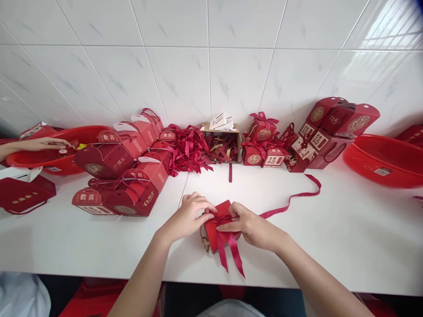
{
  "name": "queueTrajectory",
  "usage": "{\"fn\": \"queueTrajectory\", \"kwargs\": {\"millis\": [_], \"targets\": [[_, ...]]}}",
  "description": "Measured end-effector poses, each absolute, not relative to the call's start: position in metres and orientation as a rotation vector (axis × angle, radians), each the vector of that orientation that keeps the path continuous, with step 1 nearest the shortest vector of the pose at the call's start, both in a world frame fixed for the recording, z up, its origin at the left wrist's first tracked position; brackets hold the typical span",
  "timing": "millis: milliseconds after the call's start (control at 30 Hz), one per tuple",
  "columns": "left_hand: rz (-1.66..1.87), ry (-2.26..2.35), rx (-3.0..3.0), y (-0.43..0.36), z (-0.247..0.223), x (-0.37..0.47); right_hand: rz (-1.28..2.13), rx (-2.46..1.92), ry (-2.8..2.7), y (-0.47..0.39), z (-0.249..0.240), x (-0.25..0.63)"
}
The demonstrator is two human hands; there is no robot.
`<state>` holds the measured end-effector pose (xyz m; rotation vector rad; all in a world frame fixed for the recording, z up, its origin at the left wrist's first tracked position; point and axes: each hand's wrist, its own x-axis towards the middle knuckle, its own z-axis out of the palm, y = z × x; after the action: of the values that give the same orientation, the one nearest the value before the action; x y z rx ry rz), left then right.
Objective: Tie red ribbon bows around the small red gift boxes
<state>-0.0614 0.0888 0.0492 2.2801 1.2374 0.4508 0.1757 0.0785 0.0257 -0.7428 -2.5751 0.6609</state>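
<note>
A small red gift box (211,232) sits on the white table close to the front edge. Around its top runs a dark red ribbon (235,255), gathered in a bow-like knot with two tails hanging toward me. My left hand (191,215) pinches the ribbon at the knot's left side, thumb and fingertips together. From the right, my right hand (253,224) grips the ribbon too, its index finger lying across the knot. Exactly how the loops run under my fingers is hidden. A tan braided cord with a tassel (205,242) hangs at the box's left side.
Stacked red gift boxes (132,171) stand left, more finished boxes (330,127) right. A pile of loose ribbons (189,147) and a cardboard box (238,145) line the wall. A loose ribbon (291,198) trails rightward. Another person's hand (49,144) reaches over a red basin (89,132).
</note>
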Motion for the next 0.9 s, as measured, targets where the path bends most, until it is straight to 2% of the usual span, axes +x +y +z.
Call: {"fn": "queueTrajectory", "kwargs": {"millis": [267,667,900], "targets": [[0.446,1.166,2.243,0.089,0.055,-0.056,0.612,-0.732,-2.572,0.079,0.024,0.174],[0.102,1.154,2.209,0.099,0.069,-0.050,0.672,-0.705,-2.566,0.082,0.025,0.173],[0.373,0.830,2.087,0.108,0.057,-0.054,0.791,-0.683,-2.529,0.082,0.026,0.175]]}}
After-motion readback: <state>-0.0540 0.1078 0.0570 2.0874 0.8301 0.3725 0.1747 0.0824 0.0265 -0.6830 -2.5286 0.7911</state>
